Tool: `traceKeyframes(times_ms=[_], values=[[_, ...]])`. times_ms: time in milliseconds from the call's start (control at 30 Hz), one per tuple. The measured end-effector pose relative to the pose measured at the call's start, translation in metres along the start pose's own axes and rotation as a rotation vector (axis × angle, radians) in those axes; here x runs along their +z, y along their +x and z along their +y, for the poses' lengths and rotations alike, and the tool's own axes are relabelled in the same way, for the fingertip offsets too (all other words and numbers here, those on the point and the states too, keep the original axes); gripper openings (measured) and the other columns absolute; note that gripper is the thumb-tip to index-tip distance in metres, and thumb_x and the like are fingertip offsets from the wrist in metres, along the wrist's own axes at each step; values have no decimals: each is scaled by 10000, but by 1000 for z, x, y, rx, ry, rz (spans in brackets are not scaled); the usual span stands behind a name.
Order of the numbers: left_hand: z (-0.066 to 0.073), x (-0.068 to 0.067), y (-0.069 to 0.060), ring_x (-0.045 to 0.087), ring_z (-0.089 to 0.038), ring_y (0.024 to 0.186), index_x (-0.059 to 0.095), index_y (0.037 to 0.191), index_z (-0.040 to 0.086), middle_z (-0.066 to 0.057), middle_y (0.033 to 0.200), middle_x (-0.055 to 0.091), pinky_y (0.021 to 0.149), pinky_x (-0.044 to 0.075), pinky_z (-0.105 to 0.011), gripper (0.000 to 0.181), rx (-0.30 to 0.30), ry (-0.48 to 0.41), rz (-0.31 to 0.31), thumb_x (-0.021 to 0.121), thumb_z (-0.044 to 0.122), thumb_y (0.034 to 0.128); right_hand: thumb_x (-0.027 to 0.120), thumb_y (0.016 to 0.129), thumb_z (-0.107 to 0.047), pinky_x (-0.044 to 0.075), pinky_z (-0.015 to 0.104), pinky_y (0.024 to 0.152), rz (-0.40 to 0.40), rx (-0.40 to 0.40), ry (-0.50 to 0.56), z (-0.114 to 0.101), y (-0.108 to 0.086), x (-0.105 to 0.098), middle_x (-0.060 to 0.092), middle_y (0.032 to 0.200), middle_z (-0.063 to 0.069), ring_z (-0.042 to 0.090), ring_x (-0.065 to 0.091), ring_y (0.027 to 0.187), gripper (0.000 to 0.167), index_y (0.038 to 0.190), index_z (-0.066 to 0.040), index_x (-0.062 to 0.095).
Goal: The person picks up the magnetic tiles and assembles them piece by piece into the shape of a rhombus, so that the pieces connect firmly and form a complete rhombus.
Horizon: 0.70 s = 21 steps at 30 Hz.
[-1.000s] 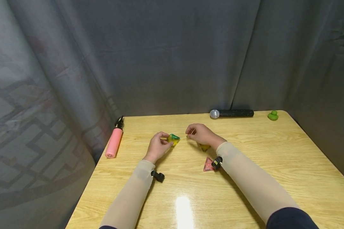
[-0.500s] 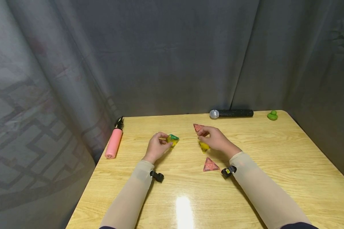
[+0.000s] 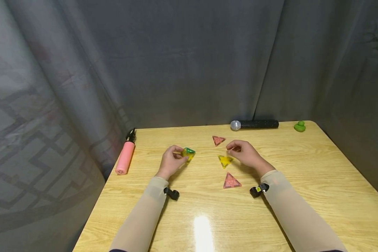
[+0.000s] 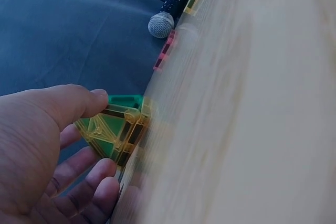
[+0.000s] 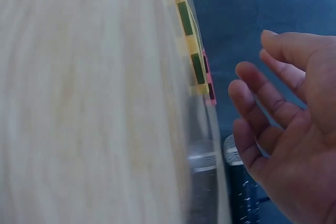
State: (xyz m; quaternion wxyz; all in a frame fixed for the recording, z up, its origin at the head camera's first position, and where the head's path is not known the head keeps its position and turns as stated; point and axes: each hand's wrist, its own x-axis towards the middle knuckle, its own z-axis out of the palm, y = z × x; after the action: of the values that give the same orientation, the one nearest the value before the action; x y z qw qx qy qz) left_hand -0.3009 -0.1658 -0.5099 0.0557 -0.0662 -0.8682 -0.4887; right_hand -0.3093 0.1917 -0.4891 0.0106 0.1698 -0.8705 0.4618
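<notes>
The left hand (image 3: 170, 161) holds a green-and-yellow form (image 3: 188, 154) between thumb and fingers. Clear triangular tiles meet edge to edge in it, some tilted up, with its base at the surface (image 3: 208, 196). That much looks joined; the grip hides part of it, so I cannot count its tiles or tell whether any side lacks one.

The right hand (image 3: 247, 154) is empty, its fingers loosely bent and the thumb apart from them, near the loose yellow tile (image 3: 225, 161) but not touching it.

Three tiles lie flat and unattached, fanned out from the held form in the head view: the far red tile (image 3: 218, 140) at 2 o'clock, the yellow one at 3 and the near red tile (image 3: 231, 180) at 4. None touches another or the form. The building, then, looks partly done: one piece stands put together, and these three seem to be what is left to join.

Farther out, a pink pump (image 3: 125, 156) lies at 9 o'clock from the left hand. From the right hand, a microphone (image 3: 255, 125) lies between 12 and 1, and a green toy (image 3: 300, 126) sits at 2.
</notes>
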Motion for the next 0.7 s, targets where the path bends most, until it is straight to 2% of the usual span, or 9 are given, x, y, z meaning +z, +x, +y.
traceKeyframes(times_ms=[133,400,700], values=[[-1,-1,0,660,-178,951,683,1151,180,-18,1219,628,774,592,-352,344,-10,-21,8,883,235,878,720,1010,-134,545,395,814,-20,27,23,8,0,-1,707,1211,115,252,661,966,253,1235,-21,729],[-3,-3,0,668,-194,956,682,1157,175,-42,1239,627,777,596,-361,347,-14,-51,7,884,226,879,792,958,-157,497,316,740,-22,19,47,23,-1,1,707,1226,109,241,593,882,328,1263,-50,741],[-6,-3,0,666,-190,950,675,1178,168,-41,1242,626,781,593,-359,367,-11,-64,7,883,222,880,832,908,-86,509,278,753,-78,-21,114,31,-2,6,683,1289,150,256,594,920,434,1323,-33,715]])
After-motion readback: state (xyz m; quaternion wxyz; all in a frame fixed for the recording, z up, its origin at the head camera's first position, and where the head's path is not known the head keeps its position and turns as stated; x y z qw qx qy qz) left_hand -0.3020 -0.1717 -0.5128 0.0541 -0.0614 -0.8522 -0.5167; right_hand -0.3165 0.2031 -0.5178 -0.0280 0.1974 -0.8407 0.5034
